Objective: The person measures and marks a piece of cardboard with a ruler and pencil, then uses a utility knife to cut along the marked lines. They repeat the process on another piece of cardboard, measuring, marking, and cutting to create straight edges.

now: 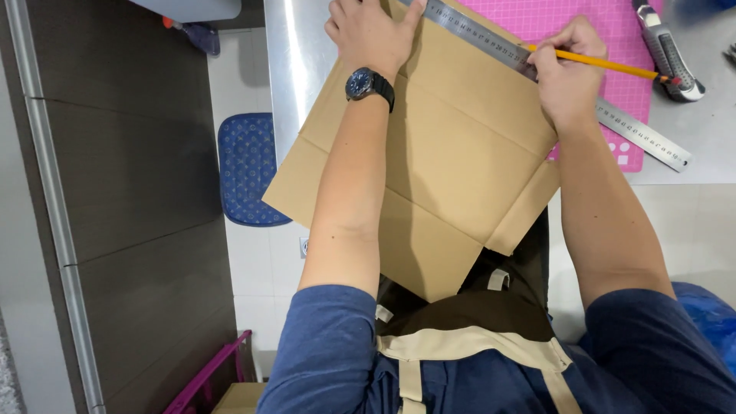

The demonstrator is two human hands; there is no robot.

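a: head view, what's each hand doing?

b: my left hand [373,34] is flat, fingers spread, pressing the ruler [537,80] down on the cardboard [452,153] so neither slips, i'd say. nothing gripped in it.

a: right?

b: my right hand [566,73] has its fingers closed round a yellow pencil [606,64], tip at the ruler's edge, near the sheet's far right side. the ruler lies diagonal there to guide the tip.

a: where's the cardboard?

b: flat sheet with fold creases, far part on the steel table [307,61] and pink mat [567,19], near part hanging past the table edge over my apron [468,337].

a: anything else?

b: knife [668,54] on the table right of the mat, just past the pencil's end, untouched. watch [366,84] on my left wrist. blue cushion [247,169] down on the floor, left.
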